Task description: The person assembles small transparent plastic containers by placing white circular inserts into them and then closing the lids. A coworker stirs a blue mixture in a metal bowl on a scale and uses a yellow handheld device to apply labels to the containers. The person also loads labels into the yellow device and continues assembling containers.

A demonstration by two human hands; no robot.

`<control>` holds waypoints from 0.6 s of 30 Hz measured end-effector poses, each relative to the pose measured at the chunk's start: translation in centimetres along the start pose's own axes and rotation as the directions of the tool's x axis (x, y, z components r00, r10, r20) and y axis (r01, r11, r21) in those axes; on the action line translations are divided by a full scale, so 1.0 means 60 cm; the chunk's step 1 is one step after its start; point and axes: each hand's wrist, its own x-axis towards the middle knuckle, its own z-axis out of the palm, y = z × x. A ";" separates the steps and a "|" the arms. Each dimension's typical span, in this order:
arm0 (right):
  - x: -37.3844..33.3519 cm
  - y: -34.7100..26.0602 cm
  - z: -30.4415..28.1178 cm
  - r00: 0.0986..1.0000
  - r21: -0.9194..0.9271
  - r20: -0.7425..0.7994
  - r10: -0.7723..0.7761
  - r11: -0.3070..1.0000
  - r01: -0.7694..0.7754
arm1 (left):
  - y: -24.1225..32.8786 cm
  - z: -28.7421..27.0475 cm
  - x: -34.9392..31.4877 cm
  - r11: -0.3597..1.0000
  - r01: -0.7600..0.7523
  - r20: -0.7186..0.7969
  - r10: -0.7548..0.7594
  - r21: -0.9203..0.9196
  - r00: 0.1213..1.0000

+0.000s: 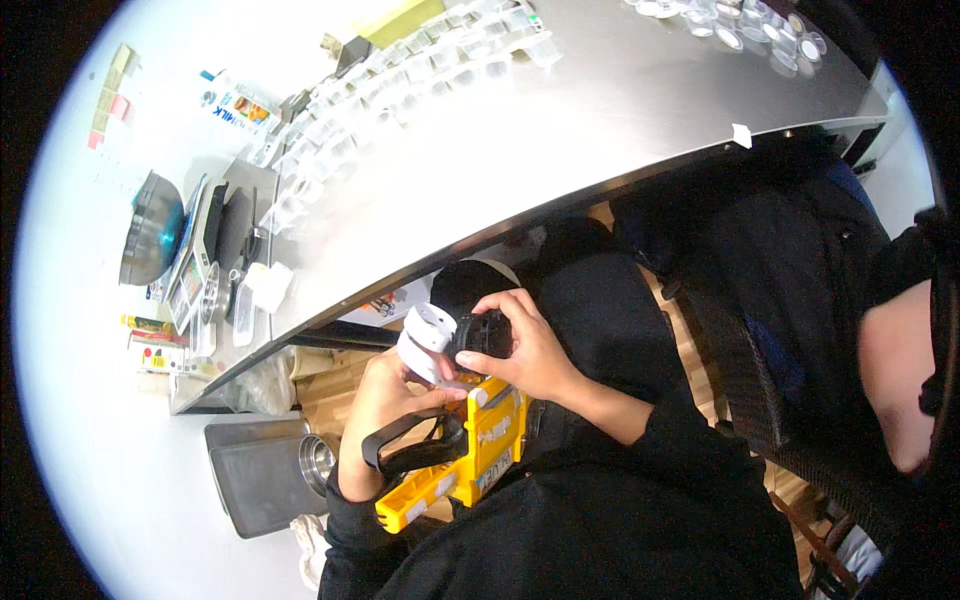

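My right hand [525,350] curls its thumb and fingers round a black ribbed cylinder [482,336]. Right beside the cylinder is a white curved plastic piece [427,338], shaped like an open ring with a tongue below. My left hand [385,398] is closed on the lower part of this white piece, its fingers partly hidden behind it. Just below my hands, a yellow plastic frame [492,445] with a long trough-like arm lies against my lap and left forearm. A black strap [410,440] loops from the frame across my left wrist.
A steel table [430,190] stands ahead, with rows of clear plastic cups [400,85] and a pile of small round lids [745,30]. A scale [190,285] and a steel bowl [152,230] are at left. A grey tray [258,478] sits lower left. Another person's arm [900,380] is at right.
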 end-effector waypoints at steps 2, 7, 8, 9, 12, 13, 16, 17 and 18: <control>0.001 0.001 0.001 0.999 0.047 0.028 0.038 0.998 -0.039 | 0.006 -0.009 -0.001 0.993 -0.104 0.034 0.103 0.053 0.994; 0.000 0.007 0.001 0.996 0.155 0.068 0.051 0.986 -0.061 | 0.023 -0.018 0.002 0.947 -0.258 0.180 0.224 0.193 0.958; 0.000 0.008 0.001 0.996 0.180 0.069 0.056 0.981 -0.068 | 0.026 -0.018 0.004 0.935 -0.261 0.216 0.210 0.240 0.954; -0.003 0.010 0.000 0.996 0.145 0.081 0.049 0.988 -0.060 | 0.027 -0.020 0.006 0.927 -0.299 0.256 0.240 0.225 0.936; -0.005 0.014 -0.001 0.995 0.223 0.080 0.062 0.972 -0.079 | 0.027 -0.019 0.016 0.905 -0.346 0.286 0.273 0.248 0.919; -0.004 0.014 -0.001 0.995 0.194 0.081 0.061 0.978 -0.076 | 0.027 -0.018 0.018 0.909 -0.345 0.292 0.273 0.233 0.917; 0.000 0.017 -0.001 0.995 0.192 0.079 0.054 0.979 -0.068 | 0.024 -0.016 0.022 0.912 -0.358 0.319 0.285 0.199 0.904; 0.002 0.017 -0.001 0.995 0.209 0.080 0.054 0.975 -0.070 | 0.022 -0.017 0.022 0.899 -0.350 0.336 0.254 0.264 0.907; 0.004 0.018 -0.002 0.995 0.258 0.083 0.051 0.964 -0.071 | 0.019 -0.017 0.023 0.887 -0.378 0.317 0.291 0.263 0.903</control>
